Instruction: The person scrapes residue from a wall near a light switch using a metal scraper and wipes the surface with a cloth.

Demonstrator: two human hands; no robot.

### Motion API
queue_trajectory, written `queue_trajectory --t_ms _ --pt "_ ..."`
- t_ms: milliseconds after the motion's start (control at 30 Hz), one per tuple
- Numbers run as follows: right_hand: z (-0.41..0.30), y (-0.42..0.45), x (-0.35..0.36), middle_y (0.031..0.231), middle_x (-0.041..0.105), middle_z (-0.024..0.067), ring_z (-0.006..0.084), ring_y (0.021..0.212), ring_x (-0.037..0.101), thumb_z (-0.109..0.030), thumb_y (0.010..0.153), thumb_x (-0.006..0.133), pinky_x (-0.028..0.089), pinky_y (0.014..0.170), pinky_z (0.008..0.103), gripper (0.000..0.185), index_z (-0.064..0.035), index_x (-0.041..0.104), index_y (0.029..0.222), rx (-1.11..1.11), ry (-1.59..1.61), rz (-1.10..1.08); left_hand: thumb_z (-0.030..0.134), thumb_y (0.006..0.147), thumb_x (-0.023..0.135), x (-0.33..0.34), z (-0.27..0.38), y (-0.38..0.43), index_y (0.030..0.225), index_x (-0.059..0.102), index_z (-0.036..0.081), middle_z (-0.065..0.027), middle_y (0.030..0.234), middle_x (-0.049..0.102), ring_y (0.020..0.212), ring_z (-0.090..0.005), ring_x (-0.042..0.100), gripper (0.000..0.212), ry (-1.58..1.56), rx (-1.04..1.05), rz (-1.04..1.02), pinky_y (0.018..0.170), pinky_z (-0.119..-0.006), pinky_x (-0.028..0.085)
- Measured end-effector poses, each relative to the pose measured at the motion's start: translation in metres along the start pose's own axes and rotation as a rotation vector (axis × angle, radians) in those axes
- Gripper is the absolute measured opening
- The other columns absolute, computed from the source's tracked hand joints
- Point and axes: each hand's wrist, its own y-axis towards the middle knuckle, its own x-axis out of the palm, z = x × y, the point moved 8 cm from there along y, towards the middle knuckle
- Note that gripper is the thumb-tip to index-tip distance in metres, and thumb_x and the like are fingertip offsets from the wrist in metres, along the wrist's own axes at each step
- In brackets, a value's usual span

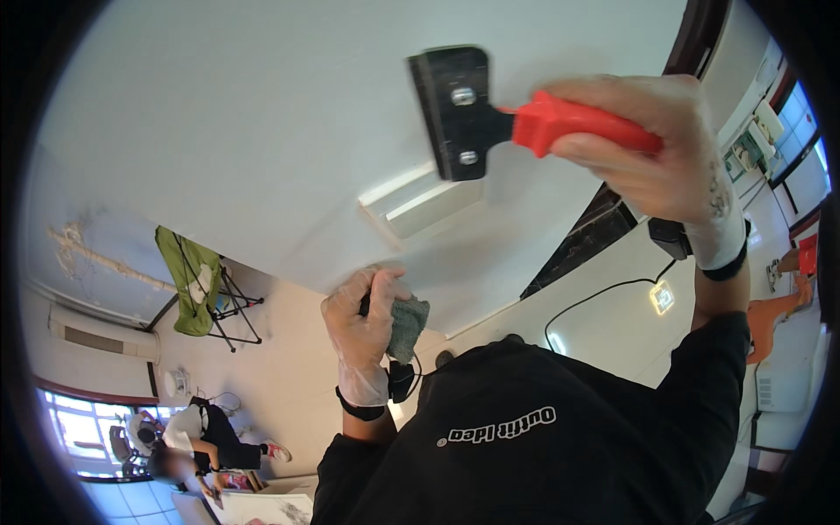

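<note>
My right hand (pixel 646 141), in a clear thin glove, grips the red handle of a scraper (pixel 462 111). Its wide black blade is fixed with two screws and stands out in front of a pale wall (pixel 262 131); whether it touches the wall I cannot tell. Below the blade a recessed rectangular fitting (pixel 433 203) shows in the wall. My left hand (pixel 367 308), gloved too, is closed around a grey-green cloth (pixel 408 325) near the wall's lower edge.
A green folding chair (pixel 190 282) stands to the left on the tiled floor (pixel 295 367). A black cable (pixel 590 289) runs by my right arm. At lower left a person (pixel 210 433) bends over a white table (pixel 262 508); another person (pixel 774 321) is at the far right.
</note>
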Motion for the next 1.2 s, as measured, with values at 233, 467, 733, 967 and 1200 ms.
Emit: queue_trajectory --t_ms 233,467,733,967,1200 --pt "-0.003 0.008 -0.001 0.081 0.071 0.0118 0.016 0.066 0.068 -0.014 0.083 0.075 0.053 0.059 0.0237 0.031 -0.0007 0.067 0.11 -0.057 0.012 -0.019 0.01 0.092 0.061 0.0 -0.001 -0.003 0.084 0.07 -0.003 -0.0056 0.066 0.068 0.062 -0.0096 0.06 0.018 -0.058 0.022 0.021 0.06 -0.024 0.048" --pt "0.019 -0.008 -0.013 0.078 0.07 0.0106 0.0144 0.063 0.066 -0.014 0.084 0.073 0.052 0.057 0.0227 0.032 0.0008 0.067 0.112 -0.037 -0.055 -0.017 0.009 0.092 0.06 0.002 0.004 -0.003 0.084 0.07 -0.003 -0.0057 0.065 0.067 0.061 -0.0092 0.059 0.018 -0.025 0.023 0.013 0.06 -0.023 0.048" --pt "0.017 -0.007 -0.014 0.083 0.072 0.0138 0.0168 0.066 0.069 -0.014 0.082 0.075 0.055 0.062 0.0239 0.035 0.0027 0.067 0.112 -0.063 -0.032 0.02 0.01 0.092 0.06 0.002 0.005 -0.002 0.079 0.068 -0.003 -0.0055 0.065 0.067 0.061 -0.0092 0.059 0.02 -0.034 0.013 0.038 0.06 -0.024 0.048" --pt "0.017 -0.008 -0.015 0.082 0.071 0.0132 0.0195 0.065 0.069 -0.016 0.08 0.077 0.054 0.061 0.0255 0.03 -0.0029 0.07 0.105 -0.028 0.021 0.102 0.012 0.093 0.061 0.003 0.006 -0.001 0.077 0.069 -0.003 -0.0049 0.065 0.067 0.063 -0.009 0.059 0.023 -0.042 -0.017 0.047 0.062 -0.024 0.048" --pt "0.01 0.001 -0.009 0.079 0.07 0.0106 0.015 0.065 0.067 -0.013 0.083 0.075 0.053 0.058 0.0233 0.031 0.001 0.067 0.11 -0.069 0.009 0.048 0.013 0.093 0.061 0.003 0.006 -0.002 0.079 0.07 -0.003 -0.0045 0.064 0.067 0.062 -0.0091 0.059 0.022 -0.058 0.041 0.061 0.062 -0.024 0.048"
